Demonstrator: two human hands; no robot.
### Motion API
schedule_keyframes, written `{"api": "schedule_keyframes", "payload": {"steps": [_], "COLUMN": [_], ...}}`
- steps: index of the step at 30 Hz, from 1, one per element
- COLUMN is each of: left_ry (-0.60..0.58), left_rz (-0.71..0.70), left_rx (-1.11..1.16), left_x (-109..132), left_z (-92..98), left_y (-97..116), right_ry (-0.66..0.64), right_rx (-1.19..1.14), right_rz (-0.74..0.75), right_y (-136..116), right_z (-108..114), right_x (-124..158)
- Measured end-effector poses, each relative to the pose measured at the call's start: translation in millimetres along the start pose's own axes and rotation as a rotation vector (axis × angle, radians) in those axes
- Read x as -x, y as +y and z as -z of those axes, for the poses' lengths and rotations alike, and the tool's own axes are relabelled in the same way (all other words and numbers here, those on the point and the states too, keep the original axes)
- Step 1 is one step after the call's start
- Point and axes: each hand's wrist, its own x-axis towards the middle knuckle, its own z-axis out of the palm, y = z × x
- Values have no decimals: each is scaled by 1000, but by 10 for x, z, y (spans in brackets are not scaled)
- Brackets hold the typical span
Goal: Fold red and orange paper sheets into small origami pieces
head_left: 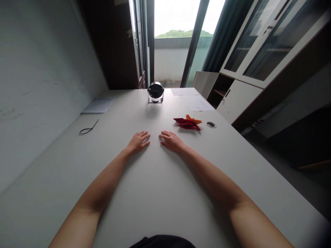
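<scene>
My left hand (139, 142) lies palm down on the white table (155, 186), fingers stretched out and holding nothing. Across a narrow gap, my right hand (171, 141) rests the same way, flat and open. Just beyond the right hand are pieces of folded paper, a shiny red one (187, 124) overlapping an orange one (193, 120); neither hand touches them. Farther back, in line with the gap between my hands, stands a round black device (156, 91) on a silver bracket.
A looped black cable tie (88, 130) lies on the left. Paper sheets (98, 104) rest at the back left, with more sheets (198, 103) at the back right. A round cable hole (211, 124) opens near the right edge. A wall borders the left side; cabinets (240, 98) stand right.
</scene>
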Motion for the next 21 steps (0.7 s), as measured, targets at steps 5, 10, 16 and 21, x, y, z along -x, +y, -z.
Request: {"api": "schedule_keyframes", "payload": {"steps": [5,10,16,21], "left_ry": [1,-1,-6,-7], "left_rz": [-8,-3,-4,-5], "left_rx": [-6,-5,-3,-6], "left_x": [2,5,11,13], "left_z": [-11,0,15,15], "left_y": [-12,-8,10,10], "right_ry": [-4,-3,-15,-14], "right_rx": [1,0,8,13], "right_rz": [-1,-10,-9,-11], "right_y": [-2,-6,-10,-6], "right_z": [4,3,5,0], "right_x": [-1,2,-3,-6]}}
